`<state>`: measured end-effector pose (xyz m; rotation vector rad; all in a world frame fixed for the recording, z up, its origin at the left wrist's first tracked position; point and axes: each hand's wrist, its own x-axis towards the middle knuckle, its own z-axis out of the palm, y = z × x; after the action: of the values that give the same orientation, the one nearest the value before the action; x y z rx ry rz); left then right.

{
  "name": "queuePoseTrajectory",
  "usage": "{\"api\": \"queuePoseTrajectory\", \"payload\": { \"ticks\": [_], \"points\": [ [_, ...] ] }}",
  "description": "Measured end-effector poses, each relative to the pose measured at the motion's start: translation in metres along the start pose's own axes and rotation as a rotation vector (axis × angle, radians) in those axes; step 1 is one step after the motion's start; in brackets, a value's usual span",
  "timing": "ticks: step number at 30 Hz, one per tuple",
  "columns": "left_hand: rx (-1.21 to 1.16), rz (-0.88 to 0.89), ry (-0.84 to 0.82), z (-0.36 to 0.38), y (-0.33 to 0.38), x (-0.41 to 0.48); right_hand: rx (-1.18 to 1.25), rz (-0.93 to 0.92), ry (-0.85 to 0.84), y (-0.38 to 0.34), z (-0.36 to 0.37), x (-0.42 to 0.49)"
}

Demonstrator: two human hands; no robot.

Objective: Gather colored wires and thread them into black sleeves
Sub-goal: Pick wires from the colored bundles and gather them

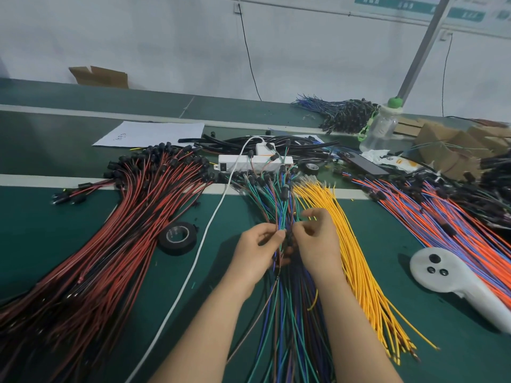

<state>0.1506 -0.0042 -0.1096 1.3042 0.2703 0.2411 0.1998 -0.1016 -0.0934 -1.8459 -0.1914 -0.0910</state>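
A bundle of green, blue and brown wires (279, 205) runs down the middle of the green table toward me. My left hand (258, 251) grips a few of these wires, fingers curled around them. My right hand (315, 239) pinches wires in the same bundle right beside it, with a small black piece between the two hands. Yellow wires (356, 244) fan out just right of my right hand. Black sleeves (249, 143) lie in a heap at the back, behind a white power strip (254, 163).
Red-and-black wires (110, 230) cover the left side. Orange and blue wires (453, 228) spread on the right. A black tape roll (178, 237), a white cable (199, 261), a white controller (453, 280), a plastic bottle (380, 128) and cardboard pieces (453, 145) also lie around.
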Motion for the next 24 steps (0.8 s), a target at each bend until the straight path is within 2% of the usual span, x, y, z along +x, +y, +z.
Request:
{"api": "queuePoseTrajectory", "payload": {
  "ticks": [3,9,12,14,19,22,24],
  "points": [
    [0.061,0.037,-0.003,0.0,0.0,-0.002,-0.183,-0.129,0.021,-0.001,0.0,-0.001],
    [0.196,0.071,0.025,0.001,-0.001,-0.001,-0.284,-0.114,-0.03,-0.001,-0.004,0.002],
    [0.013,-0.02,0.028,0.002,0.002,-0.001,-0.275,-0.18,0.037,-0.004,-0.003,-0.001],
    [-0.003,-0.052,0.031,0.002,0.005,0.0,-0.243,-0.189,0.069,-0.006,0.001,-0.004],
    [-0.047,-0.184,0.017,0.002,0.021,-0.004,-0.198,-0.193,-0.044,-0.017,0.009,-0.002],
    [-0.265,-0.261,-0.001,-0.007,0.053,-0.01,0.034,-0.141,-0.073,-0.034,0.021,0.004],
    [-0.476,-0.19,-0.015,-0.018,0.086,-0.016,0.197,-0.086,-0.04,-0.045,0.042,0.007]
  ]
}}
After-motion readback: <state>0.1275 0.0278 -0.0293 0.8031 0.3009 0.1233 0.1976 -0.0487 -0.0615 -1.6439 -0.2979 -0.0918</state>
